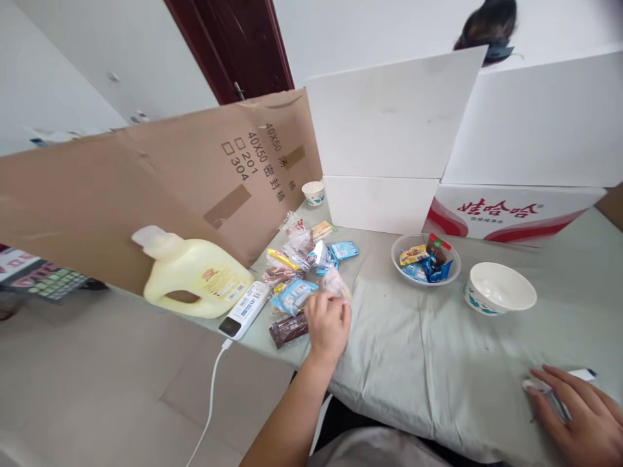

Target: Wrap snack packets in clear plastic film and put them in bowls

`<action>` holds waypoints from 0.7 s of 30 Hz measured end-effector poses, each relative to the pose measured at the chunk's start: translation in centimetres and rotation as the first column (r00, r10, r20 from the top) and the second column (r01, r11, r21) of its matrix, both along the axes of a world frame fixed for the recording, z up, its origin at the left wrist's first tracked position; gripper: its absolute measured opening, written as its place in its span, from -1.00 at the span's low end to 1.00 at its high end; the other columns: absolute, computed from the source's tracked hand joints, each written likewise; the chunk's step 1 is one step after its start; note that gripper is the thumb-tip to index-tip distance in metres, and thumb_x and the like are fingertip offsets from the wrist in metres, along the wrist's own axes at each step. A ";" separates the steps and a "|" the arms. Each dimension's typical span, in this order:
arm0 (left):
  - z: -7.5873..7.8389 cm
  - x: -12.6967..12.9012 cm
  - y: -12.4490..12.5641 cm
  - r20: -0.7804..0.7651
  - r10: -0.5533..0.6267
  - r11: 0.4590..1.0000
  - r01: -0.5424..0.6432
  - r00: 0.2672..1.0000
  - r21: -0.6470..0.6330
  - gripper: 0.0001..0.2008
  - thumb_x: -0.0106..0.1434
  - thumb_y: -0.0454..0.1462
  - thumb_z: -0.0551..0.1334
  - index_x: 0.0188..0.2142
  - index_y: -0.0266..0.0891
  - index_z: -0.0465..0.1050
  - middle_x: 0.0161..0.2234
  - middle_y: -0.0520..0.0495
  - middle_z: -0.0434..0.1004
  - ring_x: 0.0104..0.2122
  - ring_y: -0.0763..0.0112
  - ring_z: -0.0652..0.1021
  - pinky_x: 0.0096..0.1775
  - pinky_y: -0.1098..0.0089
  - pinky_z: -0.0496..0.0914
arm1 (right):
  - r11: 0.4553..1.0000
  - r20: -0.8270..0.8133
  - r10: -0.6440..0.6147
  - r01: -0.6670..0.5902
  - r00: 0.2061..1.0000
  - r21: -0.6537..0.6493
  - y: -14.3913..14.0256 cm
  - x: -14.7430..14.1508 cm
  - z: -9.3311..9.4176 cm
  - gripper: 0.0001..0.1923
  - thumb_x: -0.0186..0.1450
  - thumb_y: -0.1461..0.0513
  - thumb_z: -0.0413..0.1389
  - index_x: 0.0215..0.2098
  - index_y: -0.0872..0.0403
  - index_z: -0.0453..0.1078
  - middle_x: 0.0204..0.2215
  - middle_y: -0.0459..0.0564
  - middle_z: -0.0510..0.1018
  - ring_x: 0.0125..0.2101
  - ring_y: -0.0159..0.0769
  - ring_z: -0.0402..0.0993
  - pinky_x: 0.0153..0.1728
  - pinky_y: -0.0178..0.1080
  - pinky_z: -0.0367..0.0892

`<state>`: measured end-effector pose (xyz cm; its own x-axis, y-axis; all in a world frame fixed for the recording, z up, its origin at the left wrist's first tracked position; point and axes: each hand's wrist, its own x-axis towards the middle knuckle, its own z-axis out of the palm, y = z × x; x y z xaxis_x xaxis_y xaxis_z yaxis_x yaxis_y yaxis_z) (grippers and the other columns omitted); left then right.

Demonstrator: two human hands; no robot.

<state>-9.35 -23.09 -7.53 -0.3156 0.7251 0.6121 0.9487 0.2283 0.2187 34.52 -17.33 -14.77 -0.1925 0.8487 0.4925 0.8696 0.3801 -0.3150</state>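
My left hand (328, 324) reaches into a loose pile of wrapped snacks, its fingers curled at the near edge of a clear, pinkish snack packet (335, 283). Left of the fingers are a light-blue packet (293, 296) and a dark brown wrapped bar (288, 329). At the lower right, my right hand (579, 415) lies with fingers stretched over a flat white object with a dark end (584, 374); the hand covers most of it. A clear plastic bowl (398, 267) ahead holds several wrapped snacks, including a yellow packet (413, 255) and blue ones.
A white paper bowl (501, 288) stands right of the plastic bowl, and another paper bowl (314, 193) at the back. A yellow jug (189, 275) and a cabled white power bank (244, 310) line the left edge. Cardboard (180, 175) and white boxes (389, 123) wall the table; a person's head (489, 29) shows behind.
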 end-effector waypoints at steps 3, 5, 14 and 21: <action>-0.7 2.0 0.9 0.043 -0.114 0.993 0.116 0.993 -0.034 -0.85 0.19 -0.24 0.29 -0.24 -0.23 0.48 -0.09 -0.22 0.43 -0.03 0.04 0.42 -0.01 0.07 0.32 | 0.999 0.095 0.037 -0.036 0.995 -0.009 -0.7 0.0 0.4 -0.62 0.23 -0.11 -0.08 -0.16 -0.17 0.40 -0.15 0.13 0.56 -0.11 0.15 0.48 -0.04 0.20 0.29; -1.2 2.1 1.5 0.078 -0.129 0.986 0.137 0.989 -0.096 -0.69 0.14 -0.22 0.34 -0.12 -0.25 0.43 -0.03 -0.26 0.40 0.01 -0.01 0.41 0.01 0.03 0.33 | 0.998 0.118 0.058 -0.055 0.991 -0.024 -0.9 -0.1 0.8 -0.58 0.26 -0.10 -0.10 -0.14 -0.09 0.41 -0.15 0.09 0.56 -0.09 0.10 0.47 -0.03 0.16 0.31; -2.6 -0.5 2.8 0.126 -0.278 0.934 0.298 0.952 -0.196 -0.63 0.13 -0.26 0.31 -0.07 -0.22 0.33 0.11 -0.33 0.33 0.09 -0.03 0.41 0.03 0.05 0.37 | 0.982 0.146 -0.177 0.184 0.973 -0.038 -1.8 -1.7 2.5 -0.59 0.34 -0.03 -0.09 -0.29 0.02 0.49 -0.06 0.21 0.39 -0.05 0.05 0.38 0.01 0.16 0.28; -3.7 4.7 2.5 0.167 -0.523 0.838 0.540 0.836 -0.078 -0.81 0.29 -0.12 0.17 -0.23 -0.18 0.35 -0.08 -0.20 0.44 -0.10 0.10 0.50 -0.08 0.14 0.44 | 0.937 0.050 -0.296 0.300 0.954 -0.179 -1.2 -3.0 3.1 -0.87 0.24 0.29 0.02 -0.26 0.06 0.37 -0.05 0.14 0.36 -0.11 -0.11 0.42 -0.09 -0.01 0.39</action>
<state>-4.69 -20.62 -11.23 0.0668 0.8678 0.4925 0.8944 -0.2708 0.3560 31.54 -18.56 -11.65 0.0738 0.9438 0.3223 0.9417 0.0404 -0.3339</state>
